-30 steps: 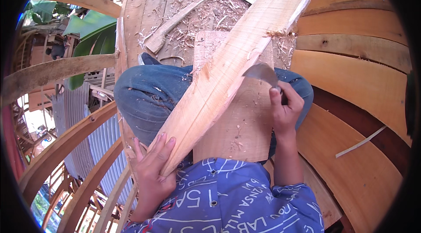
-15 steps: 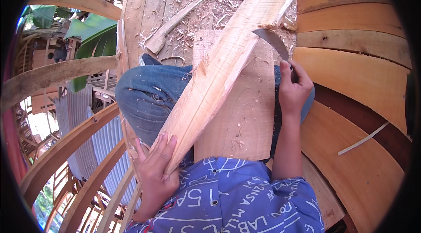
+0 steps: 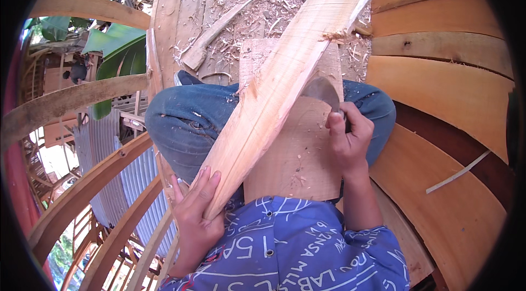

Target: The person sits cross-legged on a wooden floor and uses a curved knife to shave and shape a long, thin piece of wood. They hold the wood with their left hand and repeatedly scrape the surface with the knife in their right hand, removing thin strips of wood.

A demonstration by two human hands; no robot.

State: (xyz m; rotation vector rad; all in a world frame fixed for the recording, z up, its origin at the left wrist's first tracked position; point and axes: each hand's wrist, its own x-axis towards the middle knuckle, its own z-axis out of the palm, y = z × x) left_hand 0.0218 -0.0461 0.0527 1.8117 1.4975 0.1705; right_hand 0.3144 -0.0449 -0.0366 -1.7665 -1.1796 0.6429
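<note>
Broadly, a wall of curved planks fills the right side, its outer reaches swallowed by the black fisheye rim, while curved ribs cross the left, and the clutter behind them is too small to sort out. Next come the person's jeans, legs folded, much of the right leg covered, and a blue shirt cut off by the lower edge. Between the knees lies a wide board, partly hidden beneath the long board, which slants from beside the shirt at lower left to the upper right, its underside out of sight. Beyond it, a club-shaped piece of wood lies on the floor. The left hand clasps the long board's lower end, fingers over its face; the thumb cannot be made out. The right hand is curled tightly around the handle of a curved blade, hiding most of that handle; the blade's far end is by the board's right edge, and whether they touch is unclear. Smaller yet, a pale strip leans on the planks, and wood shavings litter the floor, individually hard to tell apart
</note>
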